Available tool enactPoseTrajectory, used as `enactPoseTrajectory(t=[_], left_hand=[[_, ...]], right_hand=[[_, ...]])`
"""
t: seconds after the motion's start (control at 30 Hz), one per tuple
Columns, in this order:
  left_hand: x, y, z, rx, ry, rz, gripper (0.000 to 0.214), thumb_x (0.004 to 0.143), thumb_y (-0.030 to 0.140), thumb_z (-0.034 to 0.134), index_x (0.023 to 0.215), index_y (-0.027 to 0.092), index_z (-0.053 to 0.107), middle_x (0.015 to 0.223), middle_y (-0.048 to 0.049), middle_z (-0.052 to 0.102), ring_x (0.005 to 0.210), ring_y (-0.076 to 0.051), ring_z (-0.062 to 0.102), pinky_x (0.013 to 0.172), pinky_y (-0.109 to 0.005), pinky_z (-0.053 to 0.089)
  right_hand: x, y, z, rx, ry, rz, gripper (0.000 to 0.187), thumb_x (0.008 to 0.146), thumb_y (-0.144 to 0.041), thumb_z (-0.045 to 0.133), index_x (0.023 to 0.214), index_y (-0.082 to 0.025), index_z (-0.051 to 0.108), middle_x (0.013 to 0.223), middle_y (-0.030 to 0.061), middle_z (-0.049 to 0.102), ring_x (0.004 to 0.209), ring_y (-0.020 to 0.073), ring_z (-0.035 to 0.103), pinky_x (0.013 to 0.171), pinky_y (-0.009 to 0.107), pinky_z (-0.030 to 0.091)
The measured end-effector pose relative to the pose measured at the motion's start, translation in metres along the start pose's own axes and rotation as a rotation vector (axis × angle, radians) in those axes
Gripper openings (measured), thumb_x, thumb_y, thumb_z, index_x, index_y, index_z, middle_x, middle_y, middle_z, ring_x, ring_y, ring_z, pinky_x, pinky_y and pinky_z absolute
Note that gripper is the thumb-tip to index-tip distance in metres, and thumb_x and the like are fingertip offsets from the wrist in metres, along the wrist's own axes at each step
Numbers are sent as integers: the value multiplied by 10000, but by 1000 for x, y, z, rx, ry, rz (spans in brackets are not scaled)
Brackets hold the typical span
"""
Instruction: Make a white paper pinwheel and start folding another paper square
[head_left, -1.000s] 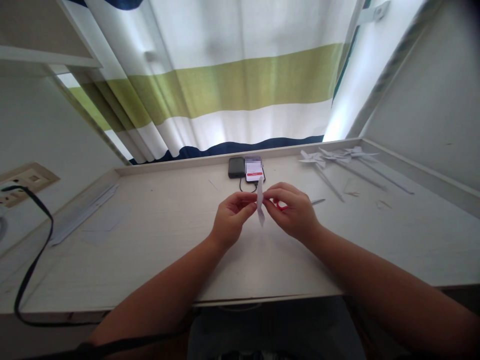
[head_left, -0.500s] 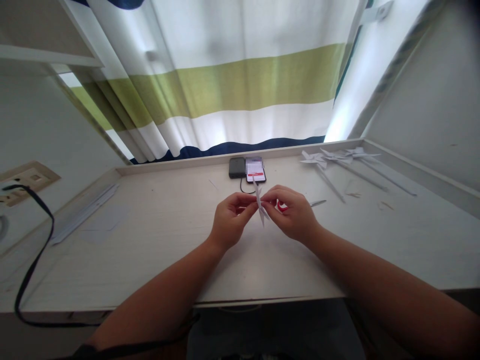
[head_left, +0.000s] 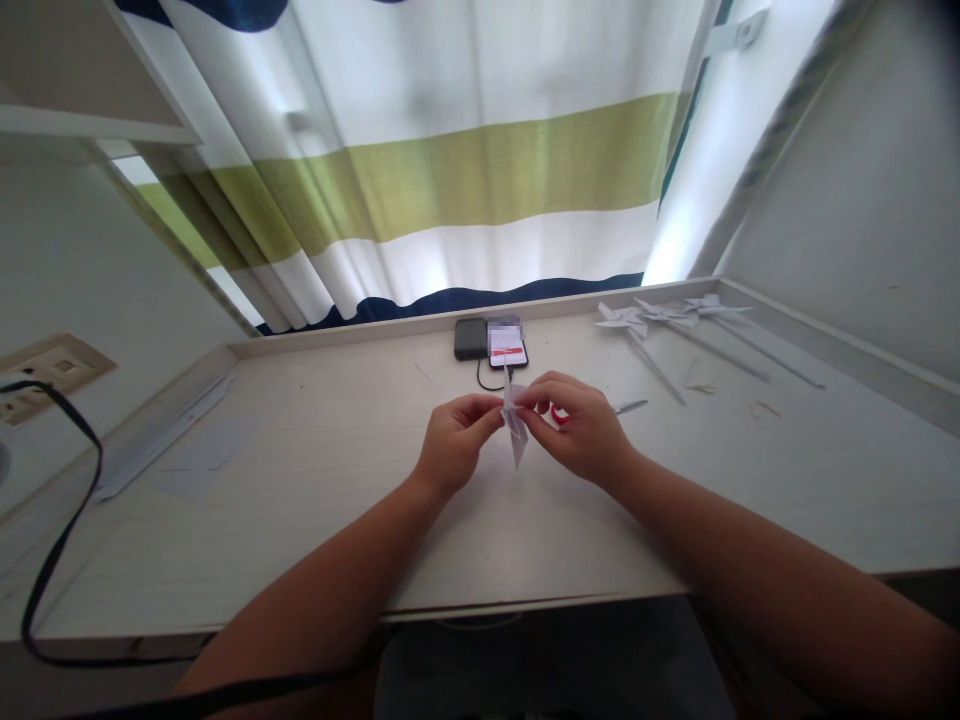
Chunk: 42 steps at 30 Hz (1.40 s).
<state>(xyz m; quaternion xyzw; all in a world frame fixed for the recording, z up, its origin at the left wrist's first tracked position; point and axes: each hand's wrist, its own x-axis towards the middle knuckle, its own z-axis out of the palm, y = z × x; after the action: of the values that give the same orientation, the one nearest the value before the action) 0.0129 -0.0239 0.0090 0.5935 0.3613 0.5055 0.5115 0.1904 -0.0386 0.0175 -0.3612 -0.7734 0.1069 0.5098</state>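
Folded white paper (head_left: pixel 516 440) hangs just above the middle of the desk (head_left: pixel 337 500), a narrow piece standing nearly upright with its point down. The left hand (head_left: pixel 450 450) pinches it from nine o'clock between thumb and fingertips, and the right hand (head_left: pixel 581 430) pinches it from three o'clock the same way. Both hands are closed on the paper, their fingertips almost meeting at its upper part. Holding it off the surface by the tips alone probably keeps both faces free and lets the small creases be worked finely.

Scissors (head_left: pixel 630 406) lie under and just beyond the right hand. A bit of red handle shows by the knuckles, the blade tip pointing toward three o'clock, likely kept close at hand. At twelve o'clock, against the back rim, a phone (head_left: pixel 508 345) with its screen lit lies touching a dark power bank (head_left: pixel 470 338), joined by a short cable. At about two o'clock several paper pinwheels (head_left: pixel 626 320) on long sticks lie side by side near the corner, well apart from the hands. Paper strips (head_left: pixel 161 440) lie at nine to ten o'clock along the left rim, and a black cord (head_left: pixel 64 530) loops off that edge.

No box, bowl or tray shows. Only the desk's raised rim holds these things in.
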Motion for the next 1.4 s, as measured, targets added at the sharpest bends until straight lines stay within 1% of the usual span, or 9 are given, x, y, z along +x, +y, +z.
enactPoseTrajectory(t=[0.23,0.37,0.47,0.7,0.83,0.93,1.1,1.27,1.4], left_hand=[[2,-3,-3,-12,-10,-37,159,717,274,752,816,150,759,769,-48,728,694,-161,625,704,-292,491],[3,-4,-3,-22,-14,-39,156,702,260,758,807,146,756,723,-41,713,687,-159,615,704,-294,486],[3,-5,-4,-24,-22,-46,173,713,272,752,827,143,756,760,-48,721,703,-161,618,709,-296,483],[2,-2,-4,-35,-50,-43,143,705,240,755,809,141,752,757,-40,717,694,-150,604,711,-282,472],[2,-1,-3,-11,-19,-46,111,718,245,742,771,147,740,705,-19,689,645,-133,570,664,-267,451],[3,-3,-4,13,-13,-52,142,748,288,725,779,150,734,673,-10,658,616,-118,533,627,-255,421],[5,-9,-7,6,13,-70,156,739,310,722,776,159,728,667,-5,643,601,-115,504,598,-250,381],[8,-16,-6,-10,18,-76,154,721,296,732,779,153,730,704,-15,661,626,-115,520,609,-240,388],[12,-19,-16,-19,106,-89,183,684,271,764,809,142,730,729,-22,677,669,-123,564,637,-235,420]], right_hand=[[-2,1,1,-28,2,-14,77,827,-143,630,831,-198,683,803,42,668,735,177,587,715,343,490],[-1,1,0,-54,6,-32,84,819,-149,635,860,-203,684,797,42,665,736,181,578,705,341,488],[0,0,0,-56,20,-39,96,800,-157,654,885,-193,680,811,51,654,745,183,574,694,336,488],[-2,0,0,-59,2,-63,71,828,-139,609,823,-188,660,771,41,639,717,173,554,695,337,472],[-2,0,1,-67,3,-65,64,826,-145,613,829,-192,657,771,40,645,721,175,559,696,339,474],[-1,1,0,-70,12,-68,64,810,-164,639,865,-188,661,790,45,646,737,178,567,697,338,481],[0,1,0,-85,-2,-75,135,802,-164,633,931,-195,659,821,49,642,762,187,574,717,348,488],[-1,5,4,-119,-12,-71,141,815,-151,612,943,-195,653,828,47,637,770,185,569,718,331,476],[12,16,9,-188,-47,-123,62,828,-158,615,872,-180,651,814,41,644,789,178,575,779,328,463]])
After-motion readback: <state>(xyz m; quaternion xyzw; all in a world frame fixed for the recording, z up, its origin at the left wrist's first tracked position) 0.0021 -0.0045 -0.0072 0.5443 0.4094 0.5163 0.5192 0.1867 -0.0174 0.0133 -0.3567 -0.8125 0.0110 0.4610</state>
